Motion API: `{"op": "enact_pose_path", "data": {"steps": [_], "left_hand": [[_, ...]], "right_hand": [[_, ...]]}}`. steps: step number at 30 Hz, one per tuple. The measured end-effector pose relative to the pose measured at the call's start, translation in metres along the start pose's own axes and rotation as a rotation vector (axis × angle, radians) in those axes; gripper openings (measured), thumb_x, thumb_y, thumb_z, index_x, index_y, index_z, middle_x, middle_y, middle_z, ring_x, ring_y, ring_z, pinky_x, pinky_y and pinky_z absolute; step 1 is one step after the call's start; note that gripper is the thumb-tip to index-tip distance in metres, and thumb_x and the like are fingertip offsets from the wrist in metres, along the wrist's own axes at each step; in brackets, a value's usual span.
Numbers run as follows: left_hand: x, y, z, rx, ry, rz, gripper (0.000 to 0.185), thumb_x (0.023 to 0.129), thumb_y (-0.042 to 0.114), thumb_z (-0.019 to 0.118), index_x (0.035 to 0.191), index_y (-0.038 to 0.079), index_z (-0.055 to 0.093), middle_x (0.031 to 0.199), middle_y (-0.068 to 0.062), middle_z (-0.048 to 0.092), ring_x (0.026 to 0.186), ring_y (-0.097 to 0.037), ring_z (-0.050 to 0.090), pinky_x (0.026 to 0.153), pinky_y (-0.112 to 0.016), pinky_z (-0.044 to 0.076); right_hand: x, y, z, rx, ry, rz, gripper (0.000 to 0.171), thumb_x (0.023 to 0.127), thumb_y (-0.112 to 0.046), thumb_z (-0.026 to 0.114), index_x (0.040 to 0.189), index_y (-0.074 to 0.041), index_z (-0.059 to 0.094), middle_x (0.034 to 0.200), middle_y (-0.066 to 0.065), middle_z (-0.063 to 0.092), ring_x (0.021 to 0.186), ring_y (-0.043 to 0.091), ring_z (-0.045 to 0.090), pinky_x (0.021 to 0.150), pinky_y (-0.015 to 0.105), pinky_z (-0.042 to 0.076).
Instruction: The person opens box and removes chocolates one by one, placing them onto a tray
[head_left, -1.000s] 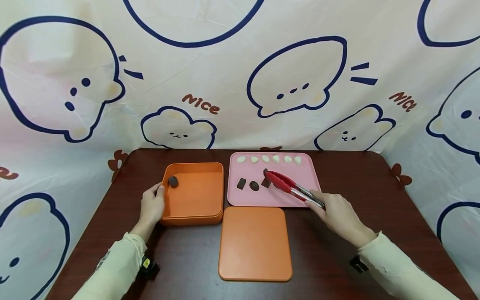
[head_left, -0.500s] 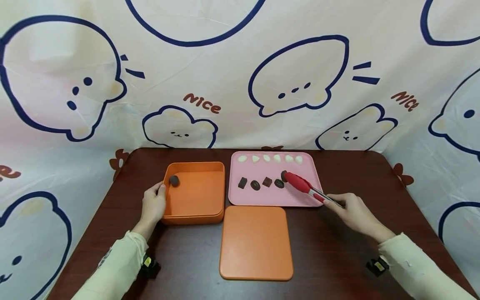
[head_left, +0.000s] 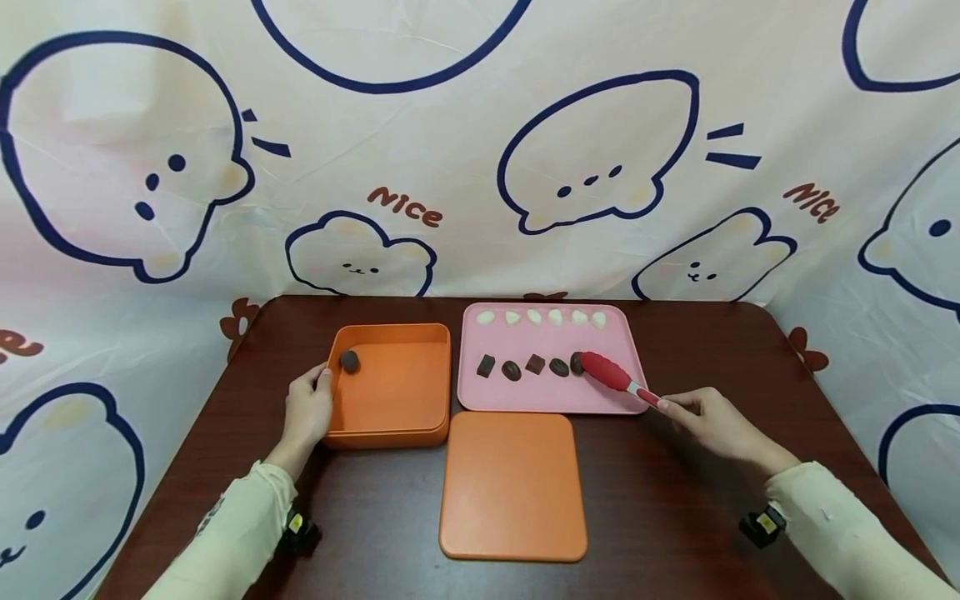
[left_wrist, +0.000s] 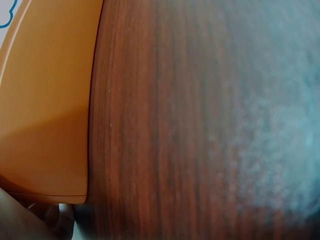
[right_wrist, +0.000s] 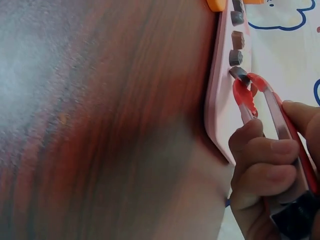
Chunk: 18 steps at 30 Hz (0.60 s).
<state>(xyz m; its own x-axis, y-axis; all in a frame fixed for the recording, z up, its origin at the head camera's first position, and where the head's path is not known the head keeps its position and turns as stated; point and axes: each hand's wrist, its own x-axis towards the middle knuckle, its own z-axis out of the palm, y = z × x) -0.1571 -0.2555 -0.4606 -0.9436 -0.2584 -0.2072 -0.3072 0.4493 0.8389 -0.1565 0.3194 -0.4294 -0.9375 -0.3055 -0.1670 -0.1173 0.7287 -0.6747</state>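
Note:
My left hand (head_left: 307,410) grips the left wall of an orange square box (head_left: 393,387), thumb over the rim. One round dark chocolate (head_left: 349,361) lies in the box's upper left corner. My right hand (head_left: 712,425) holds tongs (head_left: 611,372) with red tips and metal arms, its fingers curled round them in the right wrist view. The tong tips meet the rightmost dark chocolate (right_wrist: 240,74) on the pink tray (head_left: 621,392); whether they pinch it I cannot tell. Several dark chocolates (head_left: 535,363) form a row to its left.
Several white pieces (head_left: 534,317) line the tray's far side. An orange square lid (head_left: 513,487) lies flat in front of the tray, on the dark wooden table (head_left: 360,525). Behind the table hangs a printed cloth (head_left: 465,150).
My right hand has moved right with the tongs. Their tips have gone from the middle of the dark row to its right end, then down at the last chocolate. My left hand stays on the box.

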Motion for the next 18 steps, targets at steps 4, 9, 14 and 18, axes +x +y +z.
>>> {"op": "enact_pose_path", "data": {"steps": [4,9,14,18], "left_hand": [[0.001,0.000,0.001,0.001,-0.002,0.000,0.058,0.112,0.035,0.023,0.160,0.003,0.025,0.165,-0.022,0.028,0.152,-0.039,0.027,0.122,-0.058,0.027],[0.002,0.001,0.001,0.007,0.000,-0.002,0.058,0.112,0.035,0.023,0.160,0.002,0.025,0.165,-0.022,0.027,0.153,-0.039,0.026,0.123,-0.058,0.026],[0.001,0.000,0.001,0.004,0.006,-0.003,0.058,0.112,0.035,0.023,0.160,0.003,0.026,0.165,-0.021,0.028,0.153,-0.039,0.026,0.123,-0.057,0.026],[0.001,0.000,0.002,-0.003,0.012,-0.004,0.057,0.112,0.034,0.024,0.160,0.003,0.027,0.165,-0.021,0.029,0.153,-0.039,0.027,0.123,-0.057,0.027]], "right_hand": [[0.000,-0.004,-0.003,-0.045,0.018,0.014,0.038,0.102,-0.033,0.060,0.119,0.000,0.071,0.062,-0.001,0.052,0.047,0.006,0.037,0.040,0.022,0.032],[0.001,-0.009,-0.007,-0.148,0.046,0.046,0.044,0.102,-0.036,0.061,0.125,0.001,0.069,0.062,-0.003,0.047,0.051,0.007,0.038,0.042,0.023,0.032],[0.004,-0.018,-0.013,-0.220,0.062,0.056,0.049,0.101,-0.038,0.062,0.128,0.003,0.066,0.062,-0.004,0.043,0.052,0.009,0.039,0.043,0.023,0.034],[0.007,-0.030,-0.017,-0.254,0.097,0.051,0.054,0.100,-0.043,0.062,0.130,0.002,0.066,0.062,-0.001,0.045,0.052,0.012,0.041,0.043,0.024,0.036]]}}
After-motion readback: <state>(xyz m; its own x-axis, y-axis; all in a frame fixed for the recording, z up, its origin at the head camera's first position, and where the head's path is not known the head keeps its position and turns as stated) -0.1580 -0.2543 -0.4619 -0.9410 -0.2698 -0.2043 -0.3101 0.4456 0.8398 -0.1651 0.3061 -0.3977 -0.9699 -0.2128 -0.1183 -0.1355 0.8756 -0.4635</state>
